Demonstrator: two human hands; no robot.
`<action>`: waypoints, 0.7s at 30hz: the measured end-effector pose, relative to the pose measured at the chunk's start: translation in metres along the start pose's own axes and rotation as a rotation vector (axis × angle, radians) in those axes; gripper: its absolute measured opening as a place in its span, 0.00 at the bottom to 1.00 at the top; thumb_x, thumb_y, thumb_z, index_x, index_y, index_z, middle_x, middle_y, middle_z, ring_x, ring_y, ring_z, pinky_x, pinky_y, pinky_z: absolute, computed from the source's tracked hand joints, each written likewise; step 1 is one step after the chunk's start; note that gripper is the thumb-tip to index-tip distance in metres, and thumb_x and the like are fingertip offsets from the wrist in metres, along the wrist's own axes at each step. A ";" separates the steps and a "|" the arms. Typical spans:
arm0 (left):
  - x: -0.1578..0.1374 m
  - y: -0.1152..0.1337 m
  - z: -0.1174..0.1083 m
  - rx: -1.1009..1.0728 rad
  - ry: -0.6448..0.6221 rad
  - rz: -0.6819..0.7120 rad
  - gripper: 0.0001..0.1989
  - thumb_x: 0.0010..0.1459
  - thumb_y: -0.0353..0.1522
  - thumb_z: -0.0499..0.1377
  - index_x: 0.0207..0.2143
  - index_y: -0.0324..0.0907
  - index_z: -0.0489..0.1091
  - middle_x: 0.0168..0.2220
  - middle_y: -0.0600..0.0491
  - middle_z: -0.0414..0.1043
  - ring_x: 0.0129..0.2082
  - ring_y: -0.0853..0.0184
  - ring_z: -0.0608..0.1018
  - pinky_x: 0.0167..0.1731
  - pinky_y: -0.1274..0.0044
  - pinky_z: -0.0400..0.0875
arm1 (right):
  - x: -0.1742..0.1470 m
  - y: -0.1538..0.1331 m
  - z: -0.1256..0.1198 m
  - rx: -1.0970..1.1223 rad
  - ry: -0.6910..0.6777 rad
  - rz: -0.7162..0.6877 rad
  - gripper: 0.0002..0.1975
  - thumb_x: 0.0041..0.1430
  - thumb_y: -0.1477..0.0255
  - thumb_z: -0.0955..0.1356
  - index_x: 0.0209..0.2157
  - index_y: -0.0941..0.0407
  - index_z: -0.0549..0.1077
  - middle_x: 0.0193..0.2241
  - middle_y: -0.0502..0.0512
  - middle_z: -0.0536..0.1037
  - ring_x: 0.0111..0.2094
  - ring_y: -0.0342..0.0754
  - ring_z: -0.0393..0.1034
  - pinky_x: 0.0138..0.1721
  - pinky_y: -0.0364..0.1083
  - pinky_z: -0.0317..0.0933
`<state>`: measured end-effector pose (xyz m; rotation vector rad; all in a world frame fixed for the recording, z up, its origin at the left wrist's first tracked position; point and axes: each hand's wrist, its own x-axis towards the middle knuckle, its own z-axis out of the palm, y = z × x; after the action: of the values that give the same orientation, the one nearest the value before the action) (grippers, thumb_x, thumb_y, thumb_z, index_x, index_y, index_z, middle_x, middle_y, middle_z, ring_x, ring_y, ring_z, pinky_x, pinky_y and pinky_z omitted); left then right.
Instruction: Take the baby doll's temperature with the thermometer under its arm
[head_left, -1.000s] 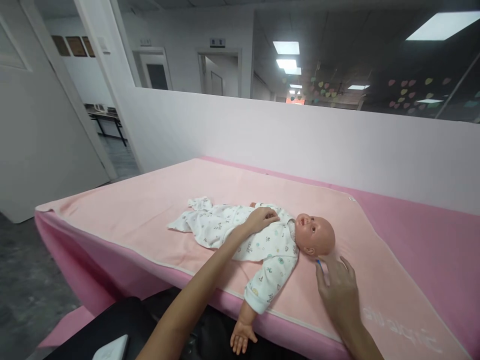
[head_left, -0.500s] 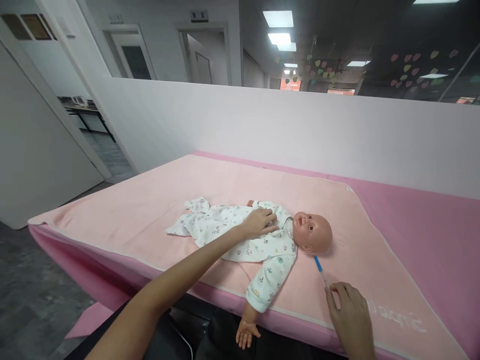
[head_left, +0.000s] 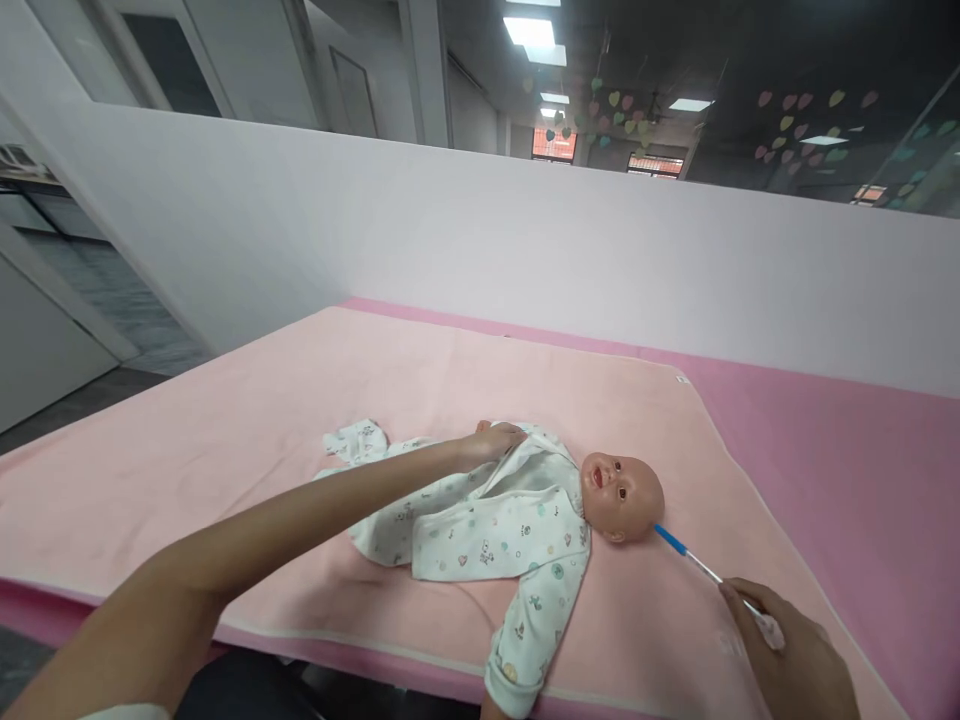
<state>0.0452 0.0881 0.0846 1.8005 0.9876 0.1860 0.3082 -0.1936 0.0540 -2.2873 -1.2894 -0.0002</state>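
Observation:
A baby doll (head_left: 622, 495) lies on its back on a pink blanket, head to the right, in a white patterned outfit (head_left: 480, 535). My left hand (head_left: 495, 445) is at the far side of its chest, fingers closed on the shirt front, which is drawn up in folds. The fingertips are partly hidden in the cloth. To the right, my right hand (head_left: 791, 645) grips a thin white stick (head_left: 703, 568) with a blue end and a soft whitish tip. The blue end points at the doll's head, near its side; whether they touch I cannot tell.
The light pink blanket (head_left: 420, 370) covers much of a darker pink padded table (head_left: 825, 430). Behind it stands a white low wall (head_left: 525, 230) with dark glass above. The doll's near sleeve (head_left: 529, 625) reaches over the table's front edge.
The view has shifted and moved closer. My left hand has gone from lying on the doll's chest to its far side, pulling the shirt front. The right hand has moved rightward with the stick.

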 end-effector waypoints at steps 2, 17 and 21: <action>0.009 0.003 -0.015 -0.161 -0.202 -0.084 0.16 0.56 0.40 0.49 0.35 0.37 0.68 0.33 0.49 0.73 0.30 0.67 0.74 0.32 0.77 0.66 | 0.013 -0.018 -0.012 0.008 0.049 -0.037 0.18 0.52 0.53 0.62 0.29 0.50 0.74 0.29 0.51 0.78 0.29 0.50 0.71 0.26 0.44 0.62; 0.022 0.061 -0.027 1.157 0.151 0.493 0.10 0.59 0.35 0.50 0.36 0.40 0.67 0.24 0.48 0.72 0.27 0.65 0.75 0.31 0.75 0.64 | 0.095 -0.176 0.083 -0.264 -0.119 -0.686 0.18 0.62 0.77 0.54 0.26 0.57 0.70 0.25 0.52 0.70 0.20 0.39 0.58 0.22 0.41 0.50; 0.020 0.062 -0.030 1.235 0.110 0.515 0.08 0.58 0.29 0.51 0.39 0.42 0.66 0.23 0.50 0.72 0.26 0.67 0.75 0.28 0.78 0.62 | 0.108 -0.190 0.103 -0.325 -0.195 -0.694 0.15 0.60 0.79 0.56 0.28 0.59 0.71 0.28 0.56 0.72 0.21 0.40 0.60 0.24 0.41 0.53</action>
<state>0.0751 0.1144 0.1437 3.1968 0.6998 -0.0442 0.1906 0.0165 0.0726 -1.9926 -2.2656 -0.2473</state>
